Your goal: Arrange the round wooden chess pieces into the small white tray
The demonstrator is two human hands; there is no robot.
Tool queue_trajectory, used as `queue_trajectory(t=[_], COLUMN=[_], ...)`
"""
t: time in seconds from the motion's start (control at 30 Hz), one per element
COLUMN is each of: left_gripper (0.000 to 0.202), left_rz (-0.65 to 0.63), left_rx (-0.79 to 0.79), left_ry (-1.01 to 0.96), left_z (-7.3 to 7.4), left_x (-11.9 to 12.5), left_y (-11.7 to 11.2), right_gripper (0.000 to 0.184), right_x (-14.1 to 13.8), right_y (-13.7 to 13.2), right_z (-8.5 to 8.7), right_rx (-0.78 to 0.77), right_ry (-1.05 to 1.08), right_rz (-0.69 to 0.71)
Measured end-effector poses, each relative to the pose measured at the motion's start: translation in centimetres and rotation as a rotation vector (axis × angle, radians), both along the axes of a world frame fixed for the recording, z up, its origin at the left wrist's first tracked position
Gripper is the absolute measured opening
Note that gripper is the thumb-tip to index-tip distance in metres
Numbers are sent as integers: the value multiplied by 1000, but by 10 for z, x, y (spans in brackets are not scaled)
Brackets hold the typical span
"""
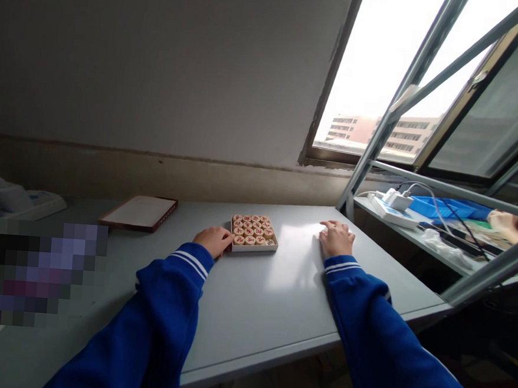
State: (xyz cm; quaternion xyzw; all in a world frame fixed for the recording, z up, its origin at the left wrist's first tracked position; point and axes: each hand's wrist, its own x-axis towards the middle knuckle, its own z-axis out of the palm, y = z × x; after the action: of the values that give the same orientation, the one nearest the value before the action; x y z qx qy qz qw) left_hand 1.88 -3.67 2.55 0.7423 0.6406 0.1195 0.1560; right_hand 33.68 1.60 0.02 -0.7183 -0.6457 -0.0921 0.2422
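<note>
A shallow box (254,248) of round wooden chess pieces (252,229) with red markings sits on the grey table (251,300). My left hand (214,239) rests at the box's left edge, fingers curled against its side. My right hand (336,238) lies flat on the table, a little to the right of the box, fingers stretched out and holding nothing. Both arms wear blue sleeves with white-striped cuffs.
A flat lid or board with a dark red rim (139,212) lies at the back left. A metal shelf frame (419,187) at the right carries a white power strip (393,206), cables and a blue tray (444,207). An open window is above it.
</note>
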Motion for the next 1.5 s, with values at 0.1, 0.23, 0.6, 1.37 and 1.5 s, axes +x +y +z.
queue_trajectory(t=[0.1,0.23,0.6,1.37,1.5], left_gripper=[40,40,39,42,27], left_rz=[10,13,17,545,515], left_rx=[2,-3,-6,326,241], left_ry=[8,12,34,370,401], left_z=[1,3,2,-5,-10], left_x=[1,2,3,-91,-101], left_y=[-1,-3,-2,1,-2], right_gripper=[23,17,20,30,30], right_x=[-1,-24,-92,-76,-76], right_y=[1,-7,-33,-30,-27], right_z=[2,5,1,1,-2], right_rx=[-42,-88,113,250,262], right_ry=[100,157,345,377,402], right_rz=[65,320,895,841,845])
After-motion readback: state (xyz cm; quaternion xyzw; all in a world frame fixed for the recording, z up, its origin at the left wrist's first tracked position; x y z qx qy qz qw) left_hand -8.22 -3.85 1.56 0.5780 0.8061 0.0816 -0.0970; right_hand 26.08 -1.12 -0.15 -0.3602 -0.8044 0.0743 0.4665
